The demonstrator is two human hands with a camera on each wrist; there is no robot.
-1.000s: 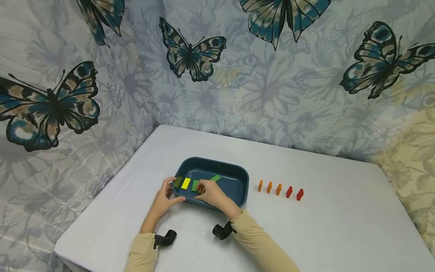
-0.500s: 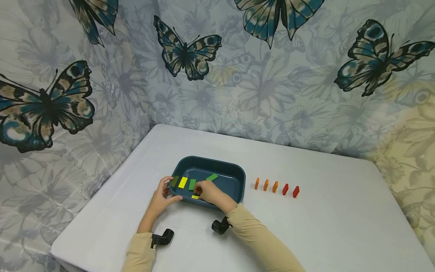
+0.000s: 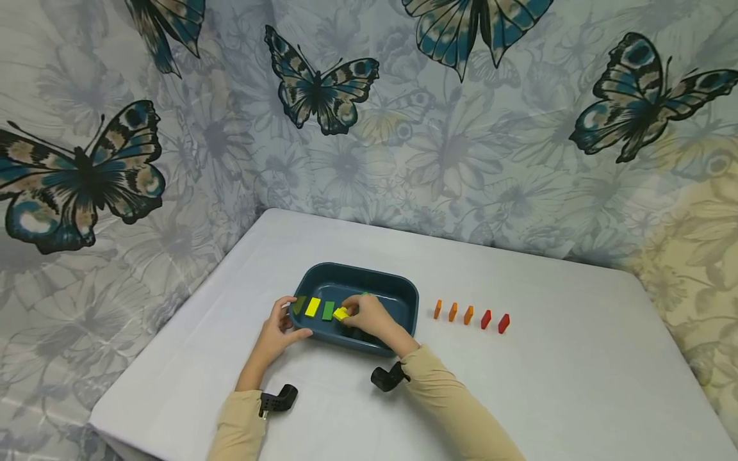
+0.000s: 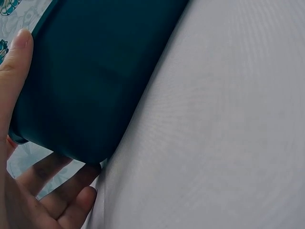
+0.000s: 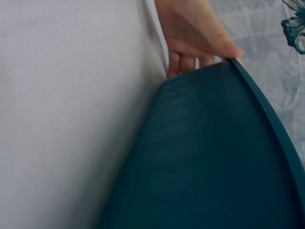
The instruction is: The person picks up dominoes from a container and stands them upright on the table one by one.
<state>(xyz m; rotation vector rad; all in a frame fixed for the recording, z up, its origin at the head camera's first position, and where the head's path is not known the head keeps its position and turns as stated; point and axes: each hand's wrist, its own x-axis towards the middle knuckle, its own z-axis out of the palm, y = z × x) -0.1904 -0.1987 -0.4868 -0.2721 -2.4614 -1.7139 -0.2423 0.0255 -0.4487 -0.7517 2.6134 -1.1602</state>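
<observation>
Our right grip (image 3: 369, 315) pinches a yellow block (image 3: 341, 314) over the blue tray (image 3: 346, 277); we cannot tell the block's long axis. Our left grip (image 3: 277, 334) holds the tray, which runs lengthwise left to right.

Place: We took this for a small covered recording corner; whether in a home or a studio, we could not tell.
Floral backdrop (image 3: 455, 186): We saw pale grey-blue flowers printed over two sides that met in a corner.
Butterflies (image 3: 316, 96): We noticed these large, in teal, black and beige, spread across both sides.
White-covered table (image 3: 576, 358): We saw its far edge lying along the backdrop.
Right-hand tint: We found the backdrop warmer and yellower there.
Wrist cameras (image 3: 279, 399): We counted two, black, one on each wrist, suggesting recording.
</observation>
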